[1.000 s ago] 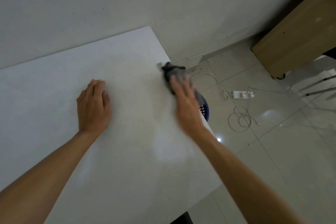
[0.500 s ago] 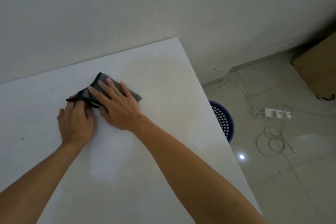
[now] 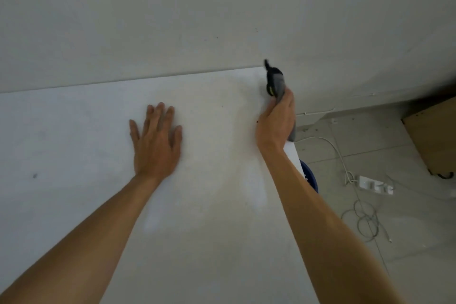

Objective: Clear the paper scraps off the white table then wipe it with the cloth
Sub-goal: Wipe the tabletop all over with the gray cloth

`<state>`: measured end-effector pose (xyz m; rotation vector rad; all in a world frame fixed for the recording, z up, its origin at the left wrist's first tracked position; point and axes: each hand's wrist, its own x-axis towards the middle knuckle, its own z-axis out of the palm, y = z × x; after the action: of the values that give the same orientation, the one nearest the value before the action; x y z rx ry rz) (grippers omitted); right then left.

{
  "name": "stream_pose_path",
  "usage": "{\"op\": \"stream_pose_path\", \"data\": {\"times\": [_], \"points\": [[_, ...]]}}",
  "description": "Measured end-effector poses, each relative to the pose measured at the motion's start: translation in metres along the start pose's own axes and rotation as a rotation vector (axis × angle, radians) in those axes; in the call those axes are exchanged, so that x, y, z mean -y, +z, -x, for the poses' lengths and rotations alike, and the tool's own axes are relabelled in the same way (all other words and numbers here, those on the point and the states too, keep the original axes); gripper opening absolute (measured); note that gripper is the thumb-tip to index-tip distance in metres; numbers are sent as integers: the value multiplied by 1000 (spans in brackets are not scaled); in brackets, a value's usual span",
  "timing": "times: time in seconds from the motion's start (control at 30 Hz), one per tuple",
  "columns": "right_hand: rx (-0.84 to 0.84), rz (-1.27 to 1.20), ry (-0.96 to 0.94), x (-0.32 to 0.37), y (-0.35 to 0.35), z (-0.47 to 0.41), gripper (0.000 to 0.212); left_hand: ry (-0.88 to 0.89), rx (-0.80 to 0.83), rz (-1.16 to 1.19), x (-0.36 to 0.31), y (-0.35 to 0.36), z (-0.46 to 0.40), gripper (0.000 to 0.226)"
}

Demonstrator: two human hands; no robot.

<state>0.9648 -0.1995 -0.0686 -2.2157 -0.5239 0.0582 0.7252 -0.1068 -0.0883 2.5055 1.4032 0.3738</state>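
The white table (image 3: 74, 131) fills the left and middle of the head view, and I see no paper scraps on it. A small dark speck (image 3: 34, 176) marks its left part. The dark grey cloth (image 3: 276, 81) lies at the table's far right corner, its tip sticking out past the edge. My right hand (image 3: 276, 119) presses down on the cloth with fingers stretched along it. Some cloth also shows beside the wrist at the right edge. My left hand (image 3: 156, 140) rests flat on the table, fingers spread, apart from the cloth.
A blue perforated basket (image 3: 311, 177) stands on the floor just beyond the table's right edge, mostly hidden by my right arm. A white power strip (image 3: 375, 185) and loose cable (image 3: 365, 219) lie on the tiles. Wooden furniture (image 3: 434, 136) stands at far right. A wall backs the table.
My right hand swept the cloth from beside my left hand across to the far right corner. My left hand stayed flat on the table. The view shifted.
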Motion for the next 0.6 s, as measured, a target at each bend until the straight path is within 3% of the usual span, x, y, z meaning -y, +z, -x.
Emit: {"op": "stream_pose_path", "data": {"times": [0.07, 0.2, 0.3, 0.37, 0.5, 0.6], "points": [[85, -89, -195, 22, 7, 22, 47, -5, -20, -11, 1, 3, 1, 50], [626, -42, -708, 73, 65, 68, 56, 31, -34, -51, 7, 2, -1, 46], [716, 131, -908, 73, 96, 51, 60, 50, -90, -33, 7, 3, -2, 47], [612, 138, -902, 61, 93, 15, 58, 36, -97, 3, 6, 4, -2, 48], [398, 108, -713, 19, 50, -56, 57, 69, -71, 78, 4, 5, -3, 50], [271, 107, -361, -5, 12, -76, 57, 150, -46, 92, 2, 5, -3, 47]]}}
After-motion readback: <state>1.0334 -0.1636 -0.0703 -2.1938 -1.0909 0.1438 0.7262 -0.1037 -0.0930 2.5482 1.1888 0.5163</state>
